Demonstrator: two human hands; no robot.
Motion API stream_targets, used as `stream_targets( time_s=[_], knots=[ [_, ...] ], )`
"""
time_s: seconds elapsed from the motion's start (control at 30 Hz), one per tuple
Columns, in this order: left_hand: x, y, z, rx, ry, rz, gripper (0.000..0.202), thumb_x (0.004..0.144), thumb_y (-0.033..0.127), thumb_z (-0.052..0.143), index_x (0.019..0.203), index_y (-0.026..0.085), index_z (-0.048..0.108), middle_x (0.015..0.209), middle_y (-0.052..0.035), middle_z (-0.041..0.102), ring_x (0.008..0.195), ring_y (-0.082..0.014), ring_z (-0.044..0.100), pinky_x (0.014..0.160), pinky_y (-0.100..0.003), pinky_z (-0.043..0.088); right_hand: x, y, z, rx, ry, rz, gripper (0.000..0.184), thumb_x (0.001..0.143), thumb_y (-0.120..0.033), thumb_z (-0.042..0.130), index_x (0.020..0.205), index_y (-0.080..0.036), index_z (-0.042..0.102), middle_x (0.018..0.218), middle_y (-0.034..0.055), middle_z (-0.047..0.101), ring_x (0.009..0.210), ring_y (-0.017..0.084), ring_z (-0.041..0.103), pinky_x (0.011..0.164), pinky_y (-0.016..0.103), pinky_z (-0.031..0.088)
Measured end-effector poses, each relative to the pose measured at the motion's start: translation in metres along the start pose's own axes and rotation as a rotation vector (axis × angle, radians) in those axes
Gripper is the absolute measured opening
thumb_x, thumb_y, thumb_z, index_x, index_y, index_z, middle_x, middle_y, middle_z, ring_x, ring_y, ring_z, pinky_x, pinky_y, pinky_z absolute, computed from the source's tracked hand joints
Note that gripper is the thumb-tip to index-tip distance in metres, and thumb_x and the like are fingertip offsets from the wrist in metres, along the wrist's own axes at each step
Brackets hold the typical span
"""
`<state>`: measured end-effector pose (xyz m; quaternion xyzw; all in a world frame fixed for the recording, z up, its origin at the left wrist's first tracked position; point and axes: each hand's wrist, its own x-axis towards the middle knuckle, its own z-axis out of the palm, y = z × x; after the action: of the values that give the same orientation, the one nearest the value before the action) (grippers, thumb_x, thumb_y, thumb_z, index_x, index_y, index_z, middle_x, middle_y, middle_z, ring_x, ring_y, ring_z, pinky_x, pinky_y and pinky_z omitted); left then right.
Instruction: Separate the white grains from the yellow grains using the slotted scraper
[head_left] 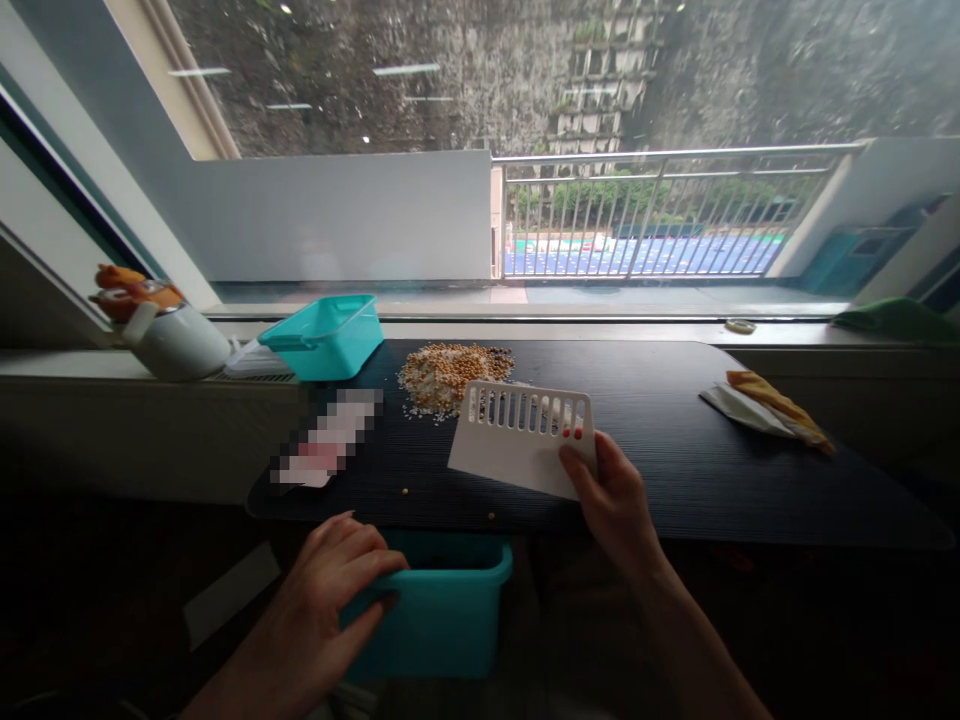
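My right hand grips a white plastic scraper with a row of slots along its top edge, held tilted just above the dark tabletop. Right behind the scraper lies a pile of mixed yellow grains and white rice. My left hand clasps the near-left rim of a teal plastic bin held below the table's front edge. A few stray grains lie near that edge.
A second teal bin stands at the back left, beside a white pot on the sill. A blurred flat item lies left of the pile. A wrapper rests at the right. A window and railing are behind.
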<state>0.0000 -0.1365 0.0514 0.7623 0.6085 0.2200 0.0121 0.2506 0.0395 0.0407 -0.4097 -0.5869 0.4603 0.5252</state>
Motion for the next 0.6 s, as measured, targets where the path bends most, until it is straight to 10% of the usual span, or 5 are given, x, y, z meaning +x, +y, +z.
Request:
stream_targets(
  time_s=[0.33, 0.6],
  knots=[
    [-0.015, -0.016, -0.012, -0.002, 0.0, -0.094, 0.02, 0.083, 0.017, 0.055, 0.095, 0.027, 0.068, 0.092, 0.0001, 0.067, 0.097, -0.0214, 0.061, 0.091, -0.032, 0.046, -0.021, -0.003, 0.077, -0.034, -0.244, -0.057, 0.017, 0.087, -0.036, 0.054, 0.098, -0.023, 0.059, 0.081, -0.0006, 0.065, 0.073, 0.018, 0.058, 0.068, 0.027, 0.044],
    [-0.035, -0.053, -0.024, 0.074, 0.071, -0.163, 0.015, 0.082, 0.034, 0.062, 0.089, 0.026, 0.072, 0.095, -0.0031, 0.07, 0.097, -0.0253, 0.064, 0.09, -0.034, 0.051, -0.013, -0.004, 0.099, 0.024, -0.42, -0.076, 0.016, 0.086, -0.031, 0.053, 0.096, -0.019, 0.056, 0.081, 0.0001, 0.059, 0.074, 0.016, 0.053, 0.069, 0.026, 0.041]
  ],
)
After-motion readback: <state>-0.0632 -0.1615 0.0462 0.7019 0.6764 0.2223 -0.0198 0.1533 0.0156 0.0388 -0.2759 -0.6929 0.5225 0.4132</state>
